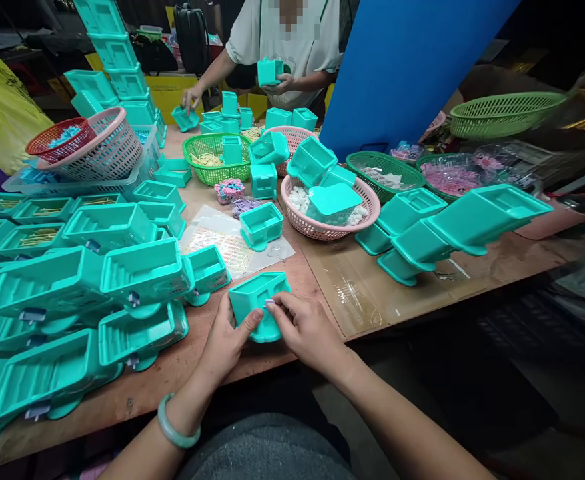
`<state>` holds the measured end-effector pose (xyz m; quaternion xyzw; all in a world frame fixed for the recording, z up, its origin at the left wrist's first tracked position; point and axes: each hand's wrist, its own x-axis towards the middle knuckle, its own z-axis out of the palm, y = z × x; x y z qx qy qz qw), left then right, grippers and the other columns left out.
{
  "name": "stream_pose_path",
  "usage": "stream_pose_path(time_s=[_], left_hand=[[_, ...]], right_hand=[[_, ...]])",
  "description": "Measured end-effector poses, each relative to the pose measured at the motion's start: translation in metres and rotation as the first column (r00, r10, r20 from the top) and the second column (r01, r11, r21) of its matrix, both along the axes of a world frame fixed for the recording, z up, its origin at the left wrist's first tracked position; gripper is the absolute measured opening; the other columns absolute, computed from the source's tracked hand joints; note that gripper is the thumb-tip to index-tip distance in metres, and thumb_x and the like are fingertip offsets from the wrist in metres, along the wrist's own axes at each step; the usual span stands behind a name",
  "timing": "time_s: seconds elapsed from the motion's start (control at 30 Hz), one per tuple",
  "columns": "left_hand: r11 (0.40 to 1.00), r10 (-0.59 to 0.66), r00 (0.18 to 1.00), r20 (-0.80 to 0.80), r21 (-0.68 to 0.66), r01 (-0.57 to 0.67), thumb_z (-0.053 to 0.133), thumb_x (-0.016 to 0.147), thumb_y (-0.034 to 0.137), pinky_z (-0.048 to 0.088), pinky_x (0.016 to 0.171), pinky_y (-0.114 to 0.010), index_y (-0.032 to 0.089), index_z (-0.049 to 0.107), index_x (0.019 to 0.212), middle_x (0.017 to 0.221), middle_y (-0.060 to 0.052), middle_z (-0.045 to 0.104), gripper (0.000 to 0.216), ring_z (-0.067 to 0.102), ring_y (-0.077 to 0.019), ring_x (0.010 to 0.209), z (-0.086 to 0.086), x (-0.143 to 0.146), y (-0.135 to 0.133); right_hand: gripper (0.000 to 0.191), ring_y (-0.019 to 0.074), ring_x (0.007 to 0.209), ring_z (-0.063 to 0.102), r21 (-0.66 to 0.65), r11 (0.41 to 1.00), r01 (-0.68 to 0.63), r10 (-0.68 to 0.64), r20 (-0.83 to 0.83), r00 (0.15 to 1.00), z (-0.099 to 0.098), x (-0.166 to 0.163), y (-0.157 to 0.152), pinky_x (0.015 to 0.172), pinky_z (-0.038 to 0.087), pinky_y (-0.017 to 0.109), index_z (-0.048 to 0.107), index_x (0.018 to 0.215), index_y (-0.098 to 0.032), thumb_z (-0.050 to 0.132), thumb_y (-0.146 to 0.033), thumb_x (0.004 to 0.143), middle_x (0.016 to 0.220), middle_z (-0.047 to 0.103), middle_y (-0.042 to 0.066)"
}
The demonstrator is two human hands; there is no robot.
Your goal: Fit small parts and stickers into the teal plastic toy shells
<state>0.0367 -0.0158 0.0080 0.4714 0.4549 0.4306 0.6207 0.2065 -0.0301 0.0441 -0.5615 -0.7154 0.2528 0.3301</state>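
Small pale piece held to the face of a teal box

The left hand [228, 339] is wrapped around one side of the teal box [252, 291], thumb on its face, holding it at the near edge of the table [306, 275]. The right hand [306, 328] pinches a small pale piece [269, 303] against that same face; whether it is attached cannot be told. Good work here probably means keeping the left grip steady, squaring the piece before pressing, and pushing evenly without twisting.

Just beyond, a small cup [229, 193] holds pink and blue bits. The bright green basket [213, 176] contains pale pieces and an upright teal box; the pink basket [322, 231] beside it carries white pieces under more boxes. To the left, shallow boxes [37, 239] hold yellowish sticks, and behind them a red basket [55, 153] of blue pieces sits in a tilted pink one. Across the table, a co-worker [308, 55] handles two boxes.
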Motion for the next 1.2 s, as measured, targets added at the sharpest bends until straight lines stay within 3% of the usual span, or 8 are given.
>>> stream_pose_path(time_s=[0.53, 0.77, 0.9, 0.97, 1.0, 1.07, 1.13, 1.2], left_hand=[[0.997, 0.050, 0.982, -0.181, 0.071, -0.038, 0.079, 0.079, 0.050, 0.052, 0.097, -0.037, 0.023, 0.056, 0.120, 0.115, -0.007, 0.074, 0.055, 0.068, -0.0280, 0.112, -0.002, 0.007, -0.004], [0.999, 0.049, 0.996, -0.076, -0.008, -0.050, 0.079, 0.078, 0.053, 0.054, 0.098, -0.040, 0.022, 0.058, 0.122, 0.122, -0.010, 0.073, 0.058, 0.068, -0.0297, 0.115, 0.002, 0.000, 0.009], [0.984, 0.131, 0.991, 0.037, -0.129, -0.125, 0.080, 0.076, 0.054, 0.052, 0.104, -0.041, 0.021, 0.058, 0.127, 0.130, -0.011, 0.071, 0.065, 0.063, -0.0310, 0.126, 0.004, -0.004, 0.016], [0.971, 0.192, 0.980, 0.055, -0.158, -0.181, 0.081, 0.075, 0.055, 0.050, 0.107, -0.042, 0.021, 0.058, 0.128, 0.133, -0.010, 0.070, 0.067, 0.062, -0.0309, 0.130, 0.003, -0.001, 0.017], [0.968, 0.202, 0.977, 0.067, -0.166, -0.189, 0.081, 0.075, 0.055, 0.049, 0.108, -0.042, 0.021, 0.058, 0.129, 0.133, -0.010, 0.071, 0.067, 0.062, -0.0311, 0.130, 0.002, 0.001, 0.017], [0.972, 0.184, 0.978, 0.098, -0.168, -0.166, 0.081, 0.075, 0.054, 0.050, 0.108, -0.044, 0.022, 0.058, 0.129, 0.132, -0.011, 0.071, 0.067, 0.062, -0.0317, 0.131, -0.002, 0.007, 0.017], [0.982, 0.130, 0.982, 0.134, -0.157, -0.109, 0.081, 0.075, 0.053, 0.050, 0.108, -0.045, 0.023, 0.057, 0.132, 0.133, -0.011, 0.071, 0.069, 0.061, -0.0325, 0.132, -0.006, 0.013, 0.018], [0.986, 0.094, 0.982, 0.161, -0.149, -0.070, 0.082, 0.075, 0.053, 0.050, 0.109, -0.046, 0.024, 0.056, 0.134, 0.134, -0.012, 0.070, 0.071, 0.060, -0.0329, 0.133, -0.008, 0.015, 0.019]], right_hand=[[0.022, 0.0201, 0.066, 0.063, 0.158, 0.983, 0.090, -0.111, 0.127, 0.986, -0.010, -0.008, -0.008, 0.060, 0.041, 0.030, 0.054, 0.078, -0.023, 0.046, -0.016, 0.097, 0.072, 0.066, 0.005], [0.019, 0.0173, 0.066, 0.060, 0.108, 0.993, 0.037, -0.035, -0.019, 0.999, -0.010, -0.016, -0.002, 0.061, 0.044, 0.028, 0.055, 0.080, -0.022, 0.048, -0.018, 0.097, 0.072, 0.064, 0.002], [0.013, 0.0179, 0.079, 0.066, 0.066, 0.996, 0.061, -0.048, -0.186, 0.981, -0.007, 0.025, 0.033, 0.072, 0.052, 0.028, 0.064, 0.099, -0.023, 0.055, -0.032, 0.098, 0.088, 0.070, 0.003], [0.024, 0.0246, 0.101, 0.066, 0.191, 0.933, 0.304, -0.277, -0.156, 0.948, -0.002, 0.063, 0.068, 0.089, 0.053, 0.039, 0.063, 0.112, -0.022, 0.057, -0.039, 0.096, 0.109, 0.069, 0.010], [0.037, 0.0302, 0.116, 0.060, 0.277, 0.855, 0.439, -0.428, -0.103, 0.898, 0.002, 0.083, 0.087, 0.098, 0.049, 0.046, 0.061, 0.121, -0.020, 0.062, -0.043, 0.092, 0.122, 0.065, 0.015], [0.073, 0.0382, 0.142, 0.039, 0.306, 0.768, 0.562, -0.601, 0.043, 0.798, 0.009, 0.116, 0.126, 0.113, 0.036, 0.055, 0.049, 0.142, -0.019, 0.073, -0.053, 0.081, 0.150, 0.045, 0.022], [0.104, 0.0421, 0.150, 0.026, 0.182, 0.786, 0.591, -0.618, 0.213, 0.757, 0.015, 0.137, 0.157, 0.117, 0.029, 0.057, 0.033, 0.155, -0.020, 0.079, -0.062, 0.072, 0.164, 0.025, 0.022], [0.114, 0.0431, 0.149, 0.030, 0.035, 0.817, 0.576, -0.557, 0.308, 0.772, 0.017, 0.146, 0.177, 0.117, 0.032, 0.054, 0.025, 0.159, -0.021, 0.080, -0.063, 0.068, 0.165, 0.019, 0.022]])
